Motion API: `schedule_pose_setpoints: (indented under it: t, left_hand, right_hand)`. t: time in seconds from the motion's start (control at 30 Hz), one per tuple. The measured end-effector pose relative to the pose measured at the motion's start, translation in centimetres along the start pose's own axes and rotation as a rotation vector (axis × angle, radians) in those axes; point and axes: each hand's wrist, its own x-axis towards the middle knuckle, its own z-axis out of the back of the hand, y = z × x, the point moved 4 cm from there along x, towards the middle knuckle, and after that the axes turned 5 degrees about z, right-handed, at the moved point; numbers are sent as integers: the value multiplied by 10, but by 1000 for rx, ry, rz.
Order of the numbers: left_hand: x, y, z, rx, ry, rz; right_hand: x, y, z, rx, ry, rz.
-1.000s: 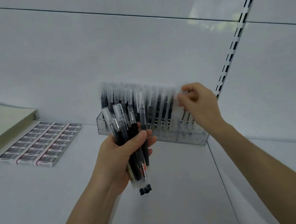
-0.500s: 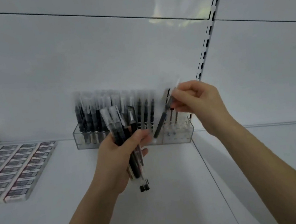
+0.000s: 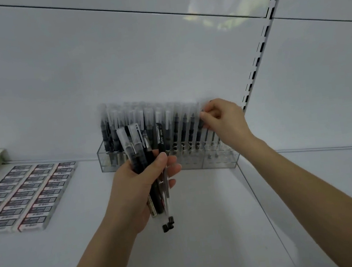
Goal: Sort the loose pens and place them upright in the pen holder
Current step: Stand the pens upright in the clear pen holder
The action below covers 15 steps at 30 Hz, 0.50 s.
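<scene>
- The pen holder (image 3: 219, 161), a clear tray with rows of slots, stands on the white shelf (image 3: 207, 241) against the back wall (image 3: 116, 62).
- Pens already standing upright (image 3: 147, 123) fill the holder from its left end across most of its width; the slots at its right end are mostly bare.
- The left hand (image 3: 137, 190), in front of the holder's left half, is curled around a bundle of loose pens (image 3: 149, 159), thumb pressed across them; their caps rise above the fist and their black ends stick out below.
- The right hand (image 3: 225, 122), above the holder's right end, pinches the top of one pen (image 3: 201, 130) between thumb and fingertips; that pen slants down into the holder.
- Well to the left of the holder, rows of small flat boxes (image 3: 26, 193) lie on the shelf.
</scene>
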Motion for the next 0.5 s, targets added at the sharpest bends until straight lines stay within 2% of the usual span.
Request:
schedule_pose_setpoints:
  t: [0.2,0.3,0.4,0.5]
  left_hand:
    - [-2,-1,-1,35,9,-18]
    - [-3,-2,-6,44,44,-25]
    - [-3,3,-18,62,77,-16]
    - [-2,7,-33,114,118,-1]
  right_hand:
    - [-11,-2,2,-9,-4,-82]
    - [-27,15,17,244,-34,-111]
    - [-49,35,14,437,176,-143]
    - [-59,39,12,505,211,-149]
